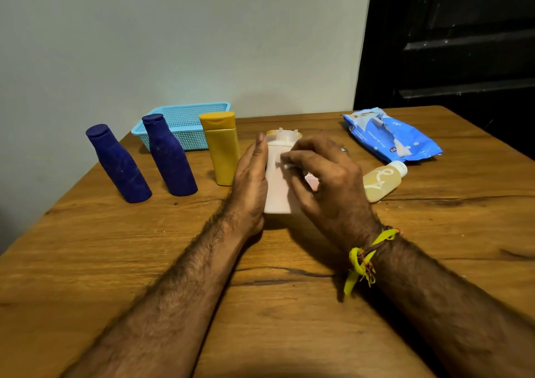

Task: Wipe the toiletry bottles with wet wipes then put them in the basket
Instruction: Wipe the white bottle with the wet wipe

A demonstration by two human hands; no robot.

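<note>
Pale pink smooth bottle (pixel 276 188) upright, left hand (pixel 251 181) flat against it, right hand (pixel 324 181) fingers pinching white wipe (pixel 288 165).

Single head view, wide-angle, looking forward-down, close over table (pixel 115 262), wall (pixel 173 44) behind

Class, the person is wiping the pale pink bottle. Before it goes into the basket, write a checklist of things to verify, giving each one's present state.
1. Pale pink plastic bottle steadied: ok, the left hand lies flat against its side.
2. White wet wipe on the bottle: ok, the right hand pinches it against the front.
3. Whole bottle wiped: cannot tell, its back is hidden.
4. Light blue perforated plastic basket has room: cannot tell, its floor is mostly hidden behind the two dark blue bottles.
5. Path to the basket free: not ok, the upright yellow bottle stands in between.
6. Bottle's cap closed: cannot tell.
</note>
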